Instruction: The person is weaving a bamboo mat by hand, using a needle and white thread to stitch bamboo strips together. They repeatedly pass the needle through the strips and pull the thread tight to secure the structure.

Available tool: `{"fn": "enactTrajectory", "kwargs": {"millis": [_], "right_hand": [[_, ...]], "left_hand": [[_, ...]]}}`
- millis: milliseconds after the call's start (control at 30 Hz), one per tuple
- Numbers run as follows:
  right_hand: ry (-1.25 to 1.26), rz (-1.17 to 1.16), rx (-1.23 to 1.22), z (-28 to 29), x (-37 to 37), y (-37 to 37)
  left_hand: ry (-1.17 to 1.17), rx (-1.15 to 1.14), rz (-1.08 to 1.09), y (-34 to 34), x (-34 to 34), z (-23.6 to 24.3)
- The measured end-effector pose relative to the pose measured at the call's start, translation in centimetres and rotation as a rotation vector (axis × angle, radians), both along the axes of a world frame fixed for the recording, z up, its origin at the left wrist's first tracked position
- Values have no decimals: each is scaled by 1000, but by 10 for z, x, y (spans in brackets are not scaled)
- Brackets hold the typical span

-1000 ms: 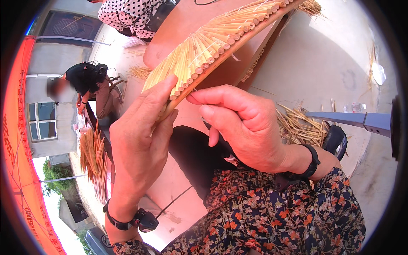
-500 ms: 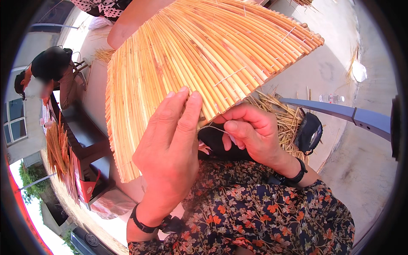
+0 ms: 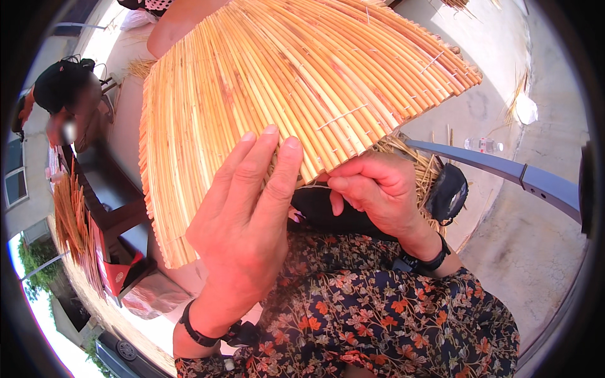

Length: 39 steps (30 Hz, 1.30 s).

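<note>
A fan-shaped mat of yellow straw stalks, joined side by side with short pale stitches, spreads out in front of me. My left hand lies along its near edge, long fingers stretched over the stalks and thumb hidden beneath, holding the mat. Just right of it, my right hand is closed in a pinch at the mat's lower edge. Its thumb and forefinger grip a thin thread that runs along the edge. Whether a needle is also in the pinch, I cannot see.
Loose straw and a black pouch-like item lie beyond my right hand. A grey-blue bar crosses at right, near a clear bottle. At left, a person bends by a dark bench with bundled stalks.
The right hand has moved closer up against the mat's edge, and the thread loop between the hands has drawn smaller. The mat and left hand have shifted slightly left in the view.
</note>
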State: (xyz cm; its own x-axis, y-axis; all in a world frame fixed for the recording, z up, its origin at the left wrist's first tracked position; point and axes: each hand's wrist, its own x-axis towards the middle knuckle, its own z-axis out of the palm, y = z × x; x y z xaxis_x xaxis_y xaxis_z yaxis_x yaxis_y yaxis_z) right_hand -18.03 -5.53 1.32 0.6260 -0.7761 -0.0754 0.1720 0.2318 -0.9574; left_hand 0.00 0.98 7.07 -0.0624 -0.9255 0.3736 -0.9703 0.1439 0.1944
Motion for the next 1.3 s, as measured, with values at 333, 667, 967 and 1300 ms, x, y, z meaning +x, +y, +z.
{"fn": "enactTrajectory", "kwargs": {"millis": [333,667,967,1300], "right_hand": [[-104,42,194,-15,3,-1],[-316,43,368,-39,10,-4],[-221,81,129,-33,12,-8],[-269,-90,-309,23,27,-17]], "left_hand": [[-37,181,6,1,4,11],[-20,341,-75,-17,15,10],[-72,262,-101,-23,17,24],[91,355,-5,-46,50,90]]}}
